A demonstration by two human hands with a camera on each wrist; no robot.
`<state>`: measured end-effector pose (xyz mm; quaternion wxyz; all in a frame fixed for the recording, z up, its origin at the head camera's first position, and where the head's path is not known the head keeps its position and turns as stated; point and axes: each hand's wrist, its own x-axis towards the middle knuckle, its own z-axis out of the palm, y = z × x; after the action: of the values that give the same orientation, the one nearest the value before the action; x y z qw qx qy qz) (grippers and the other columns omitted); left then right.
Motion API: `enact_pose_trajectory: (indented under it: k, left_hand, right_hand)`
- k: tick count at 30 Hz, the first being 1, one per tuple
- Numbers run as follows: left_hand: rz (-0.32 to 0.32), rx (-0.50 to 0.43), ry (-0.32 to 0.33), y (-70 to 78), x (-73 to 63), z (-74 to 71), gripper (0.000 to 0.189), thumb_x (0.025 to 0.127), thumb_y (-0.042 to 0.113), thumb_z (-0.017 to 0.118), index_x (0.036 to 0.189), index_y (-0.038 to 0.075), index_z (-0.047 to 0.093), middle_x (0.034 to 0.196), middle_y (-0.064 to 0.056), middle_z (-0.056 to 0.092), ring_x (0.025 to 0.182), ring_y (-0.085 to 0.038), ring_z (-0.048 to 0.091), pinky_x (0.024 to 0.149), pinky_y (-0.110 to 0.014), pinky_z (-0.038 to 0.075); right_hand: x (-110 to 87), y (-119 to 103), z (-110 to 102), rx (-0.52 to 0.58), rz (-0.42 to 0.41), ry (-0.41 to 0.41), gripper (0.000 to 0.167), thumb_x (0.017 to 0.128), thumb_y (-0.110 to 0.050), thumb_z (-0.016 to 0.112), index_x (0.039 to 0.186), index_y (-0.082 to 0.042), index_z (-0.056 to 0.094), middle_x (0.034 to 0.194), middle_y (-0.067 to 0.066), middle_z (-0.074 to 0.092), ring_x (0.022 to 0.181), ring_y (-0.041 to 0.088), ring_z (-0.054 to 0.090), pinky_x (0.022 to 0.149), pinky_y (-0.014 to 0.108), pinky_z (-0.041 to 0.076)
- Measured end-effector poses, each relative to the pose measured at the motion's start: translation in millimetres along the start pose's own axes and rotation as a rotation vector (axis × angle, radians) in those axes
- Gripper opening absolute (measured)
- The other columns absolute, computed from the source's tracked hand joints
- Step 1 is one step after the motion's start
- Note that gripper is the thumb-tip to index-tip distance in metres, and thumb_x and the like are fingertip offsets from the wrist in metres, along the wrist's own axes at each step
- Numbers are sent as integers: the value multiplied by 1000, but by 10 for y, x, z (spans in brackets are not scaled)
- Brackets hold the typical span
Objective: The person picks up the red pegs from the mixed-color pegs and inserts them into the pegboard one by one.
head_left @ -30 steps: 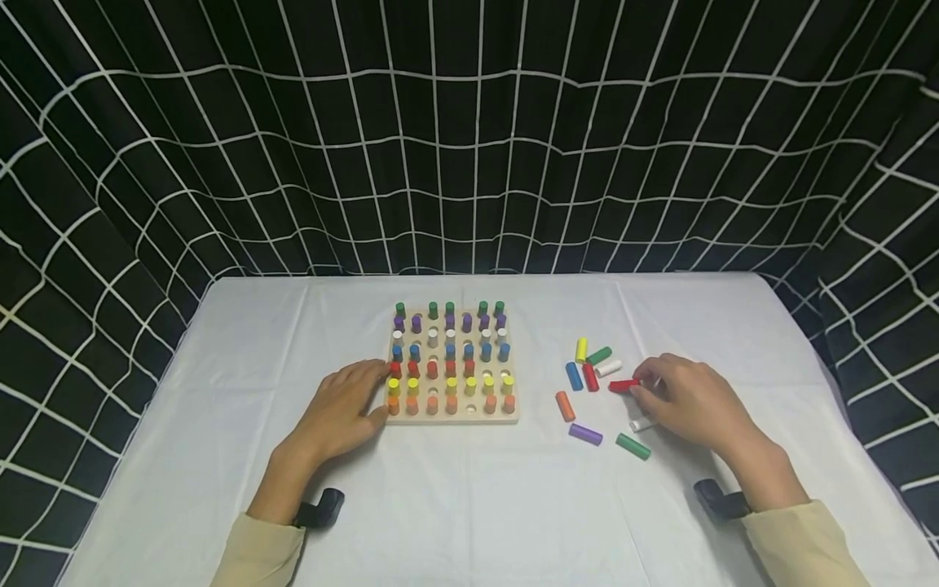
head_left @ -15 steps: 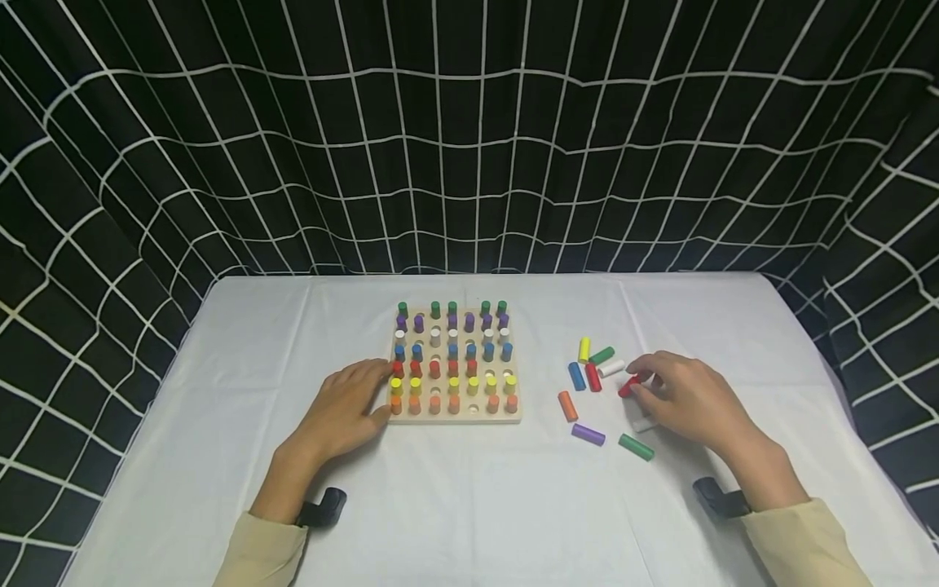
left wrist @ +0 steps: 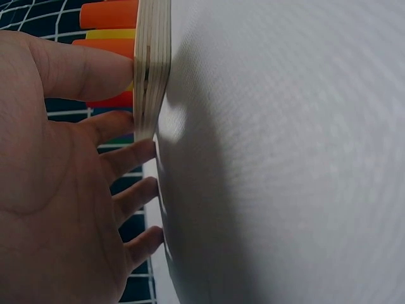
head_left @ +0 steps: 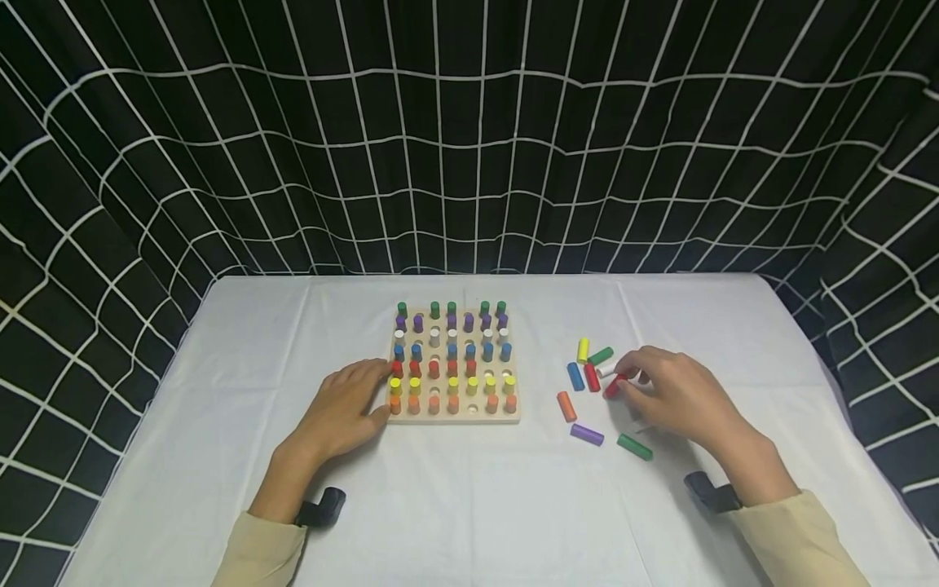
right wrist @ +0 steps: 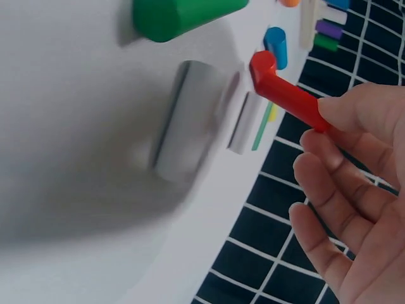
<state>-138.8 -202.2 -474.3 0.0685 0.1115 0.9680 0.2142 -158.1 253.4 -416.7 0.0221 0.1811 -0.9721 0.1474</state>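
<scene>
A red peg (head_left: 614,386) is pinched between the thumb and index finger of my right hand (head_left: 678,395), just above the table. In the right wrist view, this red peg (right wrist: 292,100) points away from the fingertips, and the other fingers are bent loosely. A wooden pegboard (head_left: 455,421) with rows of coloured pegs stands left of it. My left hand (head_left: 339,414) rests at the board's left side, thumb near the front corner. The left wrist view has the thumb and fingers lightly bent against the board's edge (left wrist: 150,69).
Loose pegs lie right of the board: yellow (head_left: 583,350), blue (head_left: 575,377), red (head_left: 591,377), orange (head_left: 566,406), purple (head_left: 587,434) and green (head_left: 634,447) among them. A white peg (right wrist: 190,120) lies under my right hand. A dark gridded curtain (head_left: 469,163) surrounds the white table.
The red peg has turned in my right fingers from lying sideways to slanting. My right hand has shifted slightly left with it, over the white pegs. The left hand stays put.
</scene>
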Motion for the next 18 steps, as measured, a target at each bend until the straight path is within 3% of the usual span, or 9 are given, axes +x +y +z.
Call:
enact_pose_trajectory:
  k: [8,18]
  left_hand:
    - [8,-6,0,-8,-6,-9,67,97,33,60,159,11,46,167,-11,46,159,-35,36,130,-64,28]
    - [7,-7,3,-4,-5,-11,67,97,33,60,159,11,47,167,-10,46,159,-35,36,130,-64,28]
  right_hand:
    - [91,-108,-23,2,-56,-13,20,92,-13,74,112,-12,78,102,2,79,93,22,72,79,44,60]
    - [223,-238,21,17,-166,36,14,90,-7,74,103,-11,78,96,1,78,94,25,74,94,52,58]
